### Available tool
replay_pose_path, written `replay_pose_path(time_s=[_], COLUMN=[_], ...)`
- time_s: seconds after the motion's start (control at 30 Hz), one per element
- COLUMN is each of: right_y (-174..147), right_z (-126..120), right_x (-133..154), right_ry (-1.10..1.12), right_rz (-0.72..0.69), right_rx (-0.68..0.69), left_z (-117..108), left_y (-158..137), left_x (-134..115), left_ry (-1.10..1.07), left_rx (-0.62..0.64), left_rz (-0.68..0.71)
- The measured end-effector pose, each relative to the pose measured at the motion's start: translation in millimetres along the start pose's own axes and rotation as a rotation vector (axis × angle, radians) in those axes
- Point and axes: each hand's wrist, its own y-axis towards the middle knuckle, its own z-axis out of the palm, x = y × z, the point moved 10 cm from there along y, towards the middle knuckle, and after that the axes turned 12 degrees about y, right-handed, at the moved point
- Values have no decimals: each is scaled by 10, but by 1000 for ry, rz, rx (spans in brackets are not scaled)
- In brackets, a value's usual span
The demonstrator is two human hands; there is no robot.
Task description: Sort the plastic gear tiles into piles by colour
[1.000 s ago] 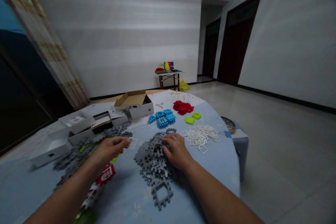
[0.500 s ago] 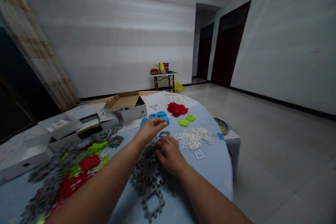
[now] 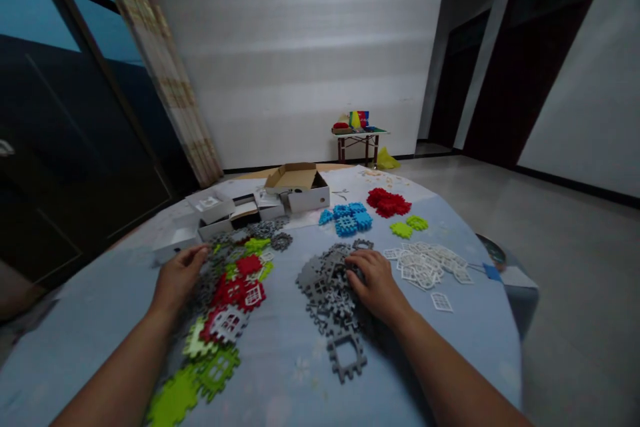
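Note:
My left hand (image 3: 179, 278) is at the left edge of a mixed pile, thumb and fingers drawn together; anything between them is too small or blurred to make out. That pile holds interlocking plastic pieces: red pieces (image 3: 233, 290), lime green pieces (image 3: 217, 370), grey ones and a few white window frames (image 3: 230, 323). Over the right side of a grey piece pile (image 3: 325, 280) lies my right hand (image 3: 375, 280), fingers loosely bent, thumb apart, touching the grey pieces. A square grey frame piece (image 3: 347, 355) lies at that pile's near end.
Beyond the grey pile are blue pieces (image 3: 346, 218), red pieces (image 3: 389, 202) and two lime green pieces (image 3: 401, 230). White window frames (image 3: 430, 263) lie to the right. White boxes (image 3: 180, 235) and an opened carton (image 3: 309, 199) stand at the back left. The round table's edge curves at right.
My left hand has moved from beside the blue pieces, back and left to the mixed pile. My right hand stays on the grey pile. The view has turned left.

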Motion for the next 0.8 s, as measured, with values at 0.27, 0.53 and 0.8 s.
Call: replay_pose_path(time_s=[0.27, 0.53, 0.8], right_y=[-36, -65, -444], right_z=[26, 84, 1177], right_x=[-28, 433, 1897], right_ry=[-81, -94, 33], right_rz=[-45, -231, -614], right_rx=[-11, -15, 569], left_z=[50, 149, -35], left_y=[-148, -140, -93], left_x=[440, 388, 672], left_ry=[-25, -156, -242], left_rx=[-72, -106, -87], left_rz=[-46, -73, -109])
